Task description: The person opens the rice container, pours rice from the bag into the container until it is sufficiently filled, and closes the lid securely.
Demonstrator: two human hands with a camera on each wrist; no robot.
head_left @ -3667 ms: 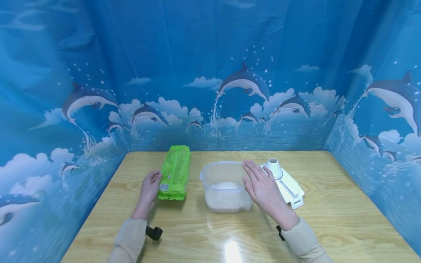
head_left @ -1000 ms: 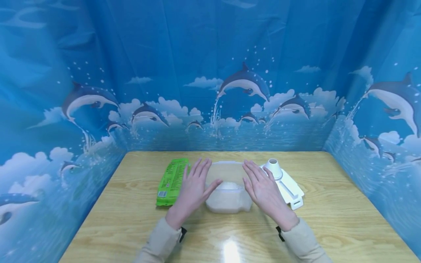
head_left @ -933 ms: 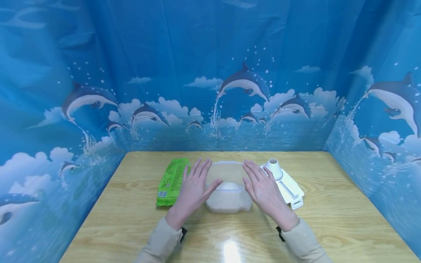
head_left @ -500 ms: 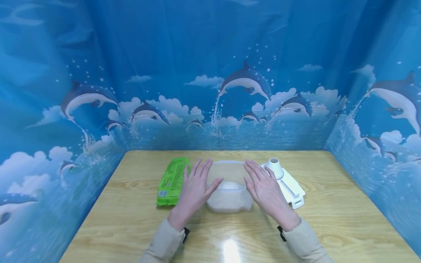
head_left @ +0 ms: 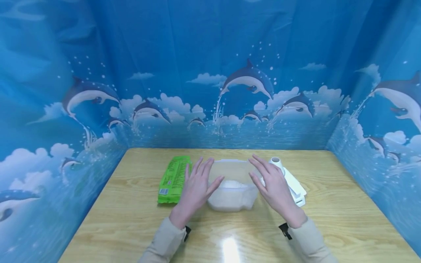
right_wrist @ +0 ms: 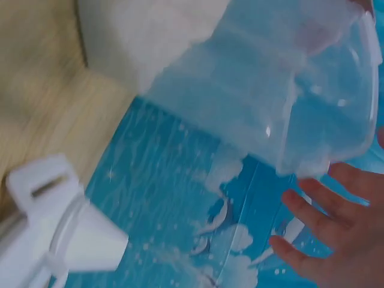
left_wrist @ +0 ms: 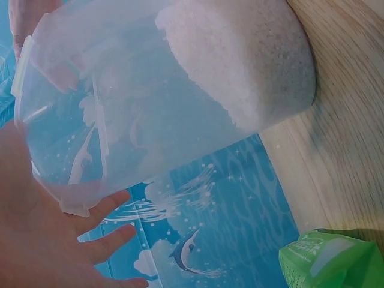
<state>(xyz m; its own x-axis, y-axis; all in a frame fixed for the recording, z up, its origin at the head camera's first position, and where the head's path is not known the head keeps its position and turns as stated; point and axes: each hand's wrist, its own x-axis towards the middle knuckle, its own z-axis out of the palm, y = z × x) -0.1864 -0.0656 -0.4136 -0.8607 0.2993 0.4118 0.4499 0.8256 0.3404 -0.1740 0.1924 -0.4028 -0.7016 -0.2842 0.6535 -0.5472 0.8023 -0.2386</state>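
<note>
A clear plastic container [head_left: 230,200], partly filled with white grains [head_left: 231,184] that look like rice, stands without a lid mid-table. Along its left side lies my left hand [head_left: 194,188], fingers straight and spread near the rim; the left wrist view shows the fingers [left_wrist: 108,243] beside a rim tab. My right hand [head_left: 275,188] is at the right side, fingers extended, with fingertips [right_wrist: 294,198] close to the rim; contact is hard to tell. A green printed bag [head_left: 172,180] lies left of the left hand, which partly covers it.
A white plastic lid [head_left: 294,186] with a cone-shaped spout [head_left: 276,162] lies to the right of the container, partly behind the right hand. A blue dolphin-print curtain [head_left: 210,91] encloses the back and sides of the wooden table [head_left: 138,226].
My left hand has let go of the green bag, which now lies lower, and has moved right to the container. My right hand has shifted slightly right, its fingers spread more.
</note>
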